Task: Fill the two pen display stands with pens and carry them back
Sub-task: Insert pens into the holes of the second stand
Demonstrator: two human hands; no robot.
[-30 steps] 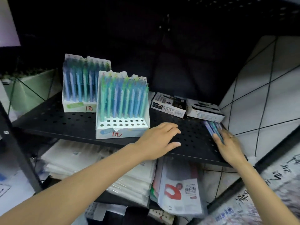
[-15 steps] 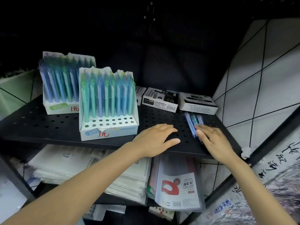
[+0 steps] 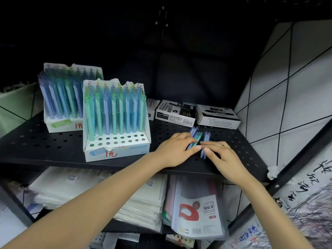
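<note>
Our left hand (image 3: 175, 150) and right hand (image 3: 221, 155) lie flat, fingers straight, on the loose pens (image 3: 196, 138) on the shelf (image 3: 53, 146), stands (image 3: 115, 123) to their left.

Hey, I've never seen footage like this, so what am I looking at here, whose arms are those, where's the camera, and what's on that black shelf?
There is no machine here. The two bare arms belong to a person wearing a camera on the head, so the single view looks forward and down at their own hands.

On the black perforated shelf stand two white pen stands. The front stand has its back rows filled with blue and green pens, and its front holes are empty. The rear stand looks full. To the right lie boxes of markers.

The left hand and right hand rest with fingers fairly straight on a small bunch of loose pens lying flat on the shelf. Neither hand grips them yet.
</note>
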